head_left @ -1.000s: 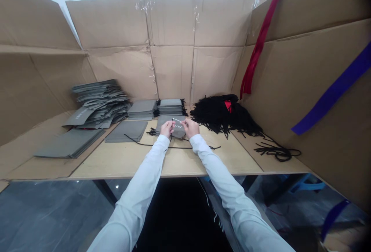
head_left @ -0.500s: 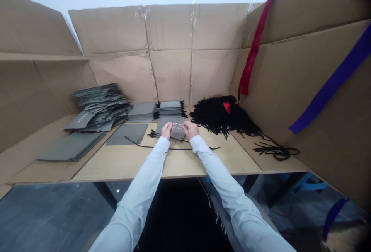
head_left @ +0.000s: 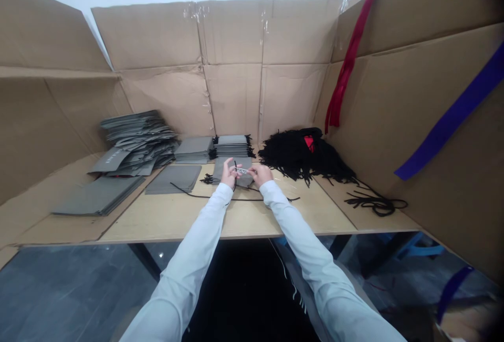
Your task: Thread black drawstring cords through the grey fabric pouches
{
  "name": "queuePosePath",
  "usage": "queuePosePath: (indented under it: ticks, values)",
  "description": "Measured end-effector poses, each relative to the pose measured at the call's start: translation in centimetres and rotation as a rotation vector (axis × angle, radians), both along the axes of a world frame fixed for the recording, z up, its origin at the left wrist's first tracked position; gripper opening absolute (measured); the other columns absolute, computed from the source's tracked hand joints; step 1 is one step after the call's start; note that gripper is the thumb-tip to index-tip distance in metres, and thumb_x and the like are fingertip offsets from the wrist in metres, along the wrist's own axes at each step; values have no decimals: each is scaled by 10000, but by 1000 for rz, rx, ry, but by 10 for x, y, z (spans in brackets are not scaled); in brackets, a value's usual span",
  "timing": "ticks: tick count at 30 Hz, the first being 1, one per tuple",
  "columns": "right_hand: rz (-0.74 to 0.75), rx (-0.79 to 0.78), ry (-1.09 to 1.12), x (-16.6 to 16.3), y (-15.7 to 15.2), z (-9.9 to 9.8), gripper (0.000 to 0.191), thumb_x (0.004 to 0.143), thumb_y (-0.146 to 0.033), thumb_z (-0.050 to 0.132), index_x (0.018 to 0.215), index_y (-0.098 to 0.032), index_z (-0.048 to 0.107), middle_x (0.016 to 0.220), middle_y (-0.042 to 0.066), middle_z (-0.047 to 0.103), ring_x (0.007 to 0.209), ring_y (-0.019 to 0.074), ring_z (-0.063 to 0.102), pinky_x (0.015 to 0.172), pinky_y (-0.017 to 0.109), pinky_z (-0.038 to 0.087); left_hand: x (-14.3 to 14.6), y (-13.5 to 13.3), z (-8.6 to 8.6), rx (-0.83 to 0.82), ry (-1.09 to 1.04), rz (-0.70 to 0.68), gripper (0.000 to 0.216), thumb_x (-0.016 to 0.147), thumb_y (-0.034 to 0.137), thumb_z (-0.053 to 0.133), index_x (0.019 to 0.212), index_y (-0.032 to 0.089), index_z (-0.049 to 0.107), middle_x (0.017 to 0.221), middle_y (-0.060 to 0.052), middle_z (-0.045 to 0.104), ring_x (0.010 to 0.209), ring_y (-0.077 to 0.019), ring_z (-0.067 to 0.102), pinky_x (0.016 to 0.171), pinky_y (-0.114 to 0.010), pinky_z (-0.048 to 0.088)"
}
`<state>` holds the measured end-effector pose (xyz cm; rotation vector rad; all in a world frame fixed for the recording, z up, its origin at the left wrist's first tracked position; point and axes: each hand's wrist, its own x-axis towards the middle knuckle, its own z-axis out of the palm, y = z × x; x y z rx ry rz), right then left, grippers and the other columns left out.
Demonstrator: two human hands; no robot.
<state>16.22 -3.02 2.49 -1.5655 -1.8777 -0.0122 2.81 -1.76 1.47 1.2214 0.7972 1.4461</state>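
Note:
My left hand (head_left: pixel 228 174) is curled over the front of the table, a short black cord (head_left: pixel 235 165) standing up at its fingers. My right hand (head_left: pixel 260 175) pinches the end of a thin white strip (head_left: pixel 244 170), which runs across to the left fingers. Behind them lies a grey paper bag (head_left: pixel 246 162) with white lettering, partly hidden by the hands. Black cord ends (head_left: pixel 207 179) stick out at its left. Another long black cord (head_left: pixel 197 195) is stretched over the table just in front.
Grey bags are piled high (head_left: pixel 136 140) at the left, with flat stacks (head_left: pixel 173 180) nearer the middle. A corded bag stack (head_left: pixel 232 140) stands behind my hands. Black cords (head_left: pixel 291 156) are heaped at the right. Cardboard walls (head_left: pixel 232 32) enclose the table; red ribbon (head_left: pixel 350 53) hangs right.
My left fingers have opened out somewhat, and the black cord now stands up beside them. The right hand keeps its pinch on the white strip. The view has tilted slightly.

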Motion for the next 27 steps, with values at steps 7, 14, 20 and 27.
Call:
queuePosePath:
  ticks: [7,14,20,27]
  values:
    - [-15,-27,-86,6,2,1,204,724,-354,466,812,-274,631,808,18,634,724,153,543,557,219,347,-2,1,-4,105,103,-34,468,584,38,463,1032,173,447,901,-66,552,622,-95,573,585,-214,435]
    - [18,-42,-136,12,4,1,223,745,-358,437,844,-283,622,812,12,634,741,147,543,597,215,361,2,7,-7,-45,23,10,201,571,74,582,768,101,557,680,-53,606,662,-125,575,661,-259,452]
    - [-1,9,-205,11,-1,1,245,766,-368,403,833,-274,619,861,24,623,757,150,540,595,222,358,3,4,-4,-101,25,35,189,552,193,650,698,90,588,606,-45,602,555,-109,561,619,-257,463]
    - [-1,61,-204,9,-1,-1,253,776,-361,388,835,-262,613,869,22,619,780,150,537,614,226,356,-1,7,-5,-217,21,-26,209,517,236,685,626,81,597,507,-33,566,459,-98,529,465,-216,429]
